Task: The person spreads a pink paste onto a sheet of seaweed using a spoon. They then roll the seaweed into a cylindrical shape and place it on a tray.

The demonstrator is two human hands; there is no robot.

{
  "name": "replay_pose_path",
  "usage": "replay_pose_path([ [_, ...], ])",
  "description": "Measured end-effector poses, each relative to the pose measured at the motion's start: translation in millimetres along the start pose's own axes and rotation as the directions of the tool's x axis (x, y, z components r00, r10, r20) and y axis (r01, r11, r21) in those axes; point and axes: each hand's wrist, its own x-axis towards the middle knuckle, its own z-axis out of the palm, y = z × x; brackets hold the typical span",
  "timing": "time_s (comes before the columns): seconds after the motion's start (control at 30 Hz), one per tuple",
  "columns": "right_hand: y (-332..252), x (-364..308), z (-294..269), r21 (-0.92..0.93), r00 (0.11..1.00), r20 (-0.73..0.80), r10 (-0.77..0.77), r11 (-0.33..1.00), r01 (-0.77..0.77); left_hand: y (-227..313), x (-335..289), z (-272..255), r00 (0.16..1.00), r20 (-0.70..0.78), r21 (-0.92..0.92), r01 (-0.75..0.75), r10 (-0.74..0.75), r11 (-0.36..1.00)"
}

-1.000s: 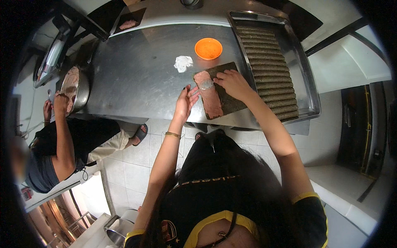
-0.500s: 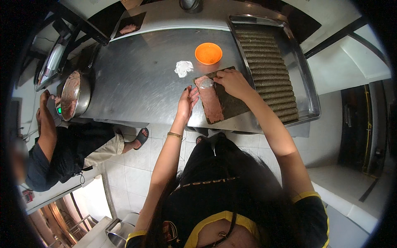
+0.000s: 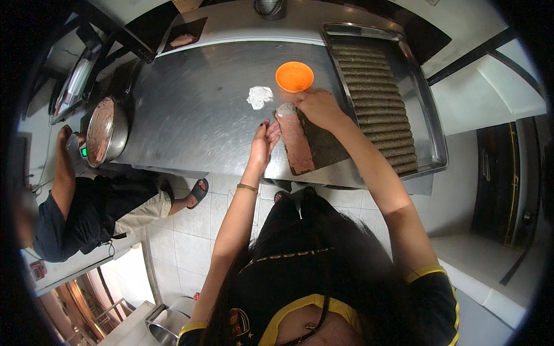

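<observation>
On the bench [image 3: 190, 104], the right hand [image 3: 323, 108] holds a spoon [image 3: 286, 109] at the far end of pink paste [image 3: 298, 143] on a dark sheet [image 3: 328, 138]; the left hand [image 3: 264, 143], fingers extended, is beside its left edge. Beyond sit an orange bowl [image 3: 294, 77] and white wad [image 3: 259, 97]; rightward, a tray [image 3: 426, 121] of dark rolls [image 3: 381, 109].

pink: paste strip [image 3: 298, 144], between left hand [image 3: 264, 144] and right hand [image 3: 320, 108] | silvery: spoon [image 3: 285, 109], at right hand | blackish green: sheet [image 3: 324, 143], by right hand | orange: bowl [image 3: 295, 76], beyond right hand | white: crumpled scrap [image 3: 259, 97], beyond left hand | olive-brown bands: rolls [image 3: 381, 109], right of hands
</observation>
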Motion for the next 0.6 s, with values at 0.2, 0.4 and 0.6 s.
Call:
replay_pose_path([
  [0.2, -6.9, 11.2, -3.0, 0.051, 0.997, 0.0, 0.082, 0.995, -0.081, 0.4, 0.4, -0.3, 1.0, 0.0, 0.014, 0.006, -0.006, 1.0],
  [0.4, 4.6, 3.3, 1.0, -0.016, 0.998, -0.031, 0.056, 0.998, -0.056, -0.1, 2.7, -1.9, 1.0, -0.001, 0.028, 0.006, -0.006, 1.0],
  [0.6, 2.1, 5.0, -4.4, -0.037, 0.984, 0.099, 0.147, 0.989, -0.144, 0.3, 5.2, -3.9, 1.0, 0.004, 0.04, 0.007, -0.007, 0.999],
])
